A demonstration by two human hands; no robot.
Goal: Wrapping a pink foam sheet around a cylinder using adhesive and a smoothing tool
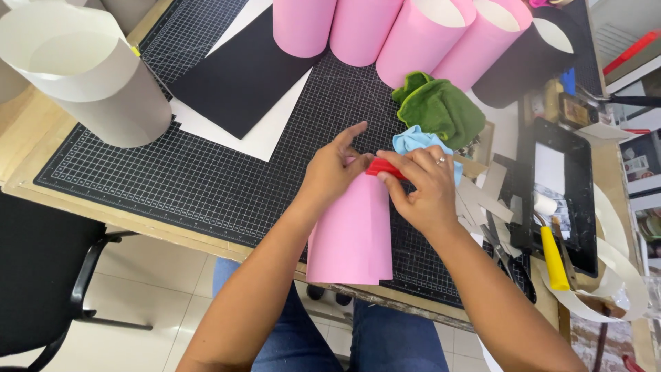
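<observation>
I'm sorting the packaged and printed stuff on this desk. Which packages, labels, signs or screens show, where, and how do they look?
Small boxes or printed items: far right edge, on shelves; red, white and dark, too blurred to tell more.
Cutting mat: on the table, black with a printed white grid and ruler marks along its edges.
No screens or signs show.

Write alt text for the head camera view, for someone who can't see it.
Two hands, left hand and right hand, press a small red clip onto the top edge of a rolled pink paper tube on a black gridded cutting mat. More pink paper tubes stand behind, beside a crumpled green cloth.
</observation>
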